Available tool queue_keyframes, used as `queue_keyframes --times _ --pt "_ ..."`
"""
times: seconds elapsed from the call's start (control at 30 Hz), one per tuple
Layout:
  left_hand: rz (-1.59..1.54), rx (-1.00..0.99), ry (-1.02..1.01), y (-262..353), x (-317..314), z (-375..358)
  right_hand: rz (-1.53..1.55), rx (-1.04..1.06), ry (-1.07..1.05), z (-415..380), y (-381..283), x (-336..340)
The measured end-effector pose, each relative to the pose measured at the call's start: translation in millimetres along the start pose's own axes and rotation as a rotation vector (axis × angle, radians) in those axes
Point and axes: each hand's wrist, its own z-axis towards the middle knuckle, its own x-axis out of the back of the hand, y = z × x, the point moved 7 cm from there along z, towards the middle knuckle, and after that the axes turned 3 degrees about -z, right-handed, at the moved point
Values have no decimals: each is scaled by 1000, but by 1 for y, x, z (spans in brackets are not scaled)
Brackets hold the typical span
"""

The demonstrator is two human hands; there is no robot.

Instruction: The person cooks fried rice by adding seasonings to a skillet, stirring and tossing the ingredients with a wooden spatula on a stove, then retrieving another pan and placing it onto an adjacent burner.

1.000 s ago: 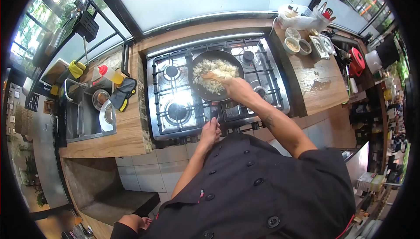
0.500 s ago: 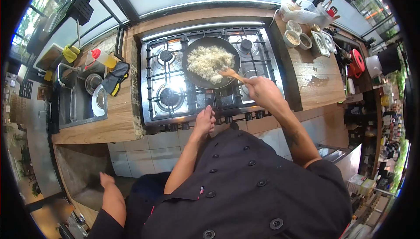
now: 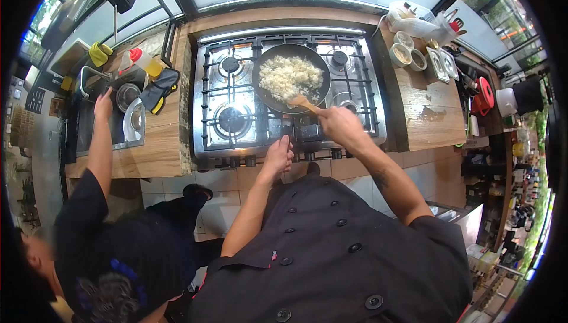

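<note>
A dark frying pan point(image 3: 260, 89) sits over the burners of the gas stove, holding a loose heap of what looks like cooked white rice point(image 3: 290, 73). My left hand point(image 3: 278, 157) is closed around the pan's handle at the stove's front edge, and the fingers cover most of it. In my right hand point(image 3: 342, 126) is a wooden spatula point(image 3: 303, 103), gripped by its handle. Its blade touches the near side of the rice, inside the rim.
A co-worker's hand point(image 3: 103, 102) reaches over the sink point(image 3: 83, 139) at left. On the left counter lie a squeeze bottle point(image 3: 146, 63) and dark gloves point(image 3: 160, 89). Small bowls point(image 3: 400, 55) and metal containers point(image 3: 436, 64) stand on the right counter.
The spatula has shifted slightly left and toward me along the near side of the rice. At left, the co-worker has come further into view, hand now at the sink.
</note>
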Motion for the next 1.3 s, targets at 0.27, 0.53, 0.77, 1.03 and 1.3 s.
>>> queue_keyframes --times 0.27,0.53,0.77,1.03,1.3 --pt "2 -19 26 69 -39 -67 149 -52 115 -21 -10 78" --pt "-29 -200 -32 63 -45 -57 301 -10 305 -49 0 116" --pt "-60 -113 9 22 -40 -35 269 -179 182 -1 31 41" --pt "-48 -117 -7 0 -18 0 86 -17 47 39 7 7" --pt "18 -100 39 -5 -11 0 55 84 78 99 8 -43"
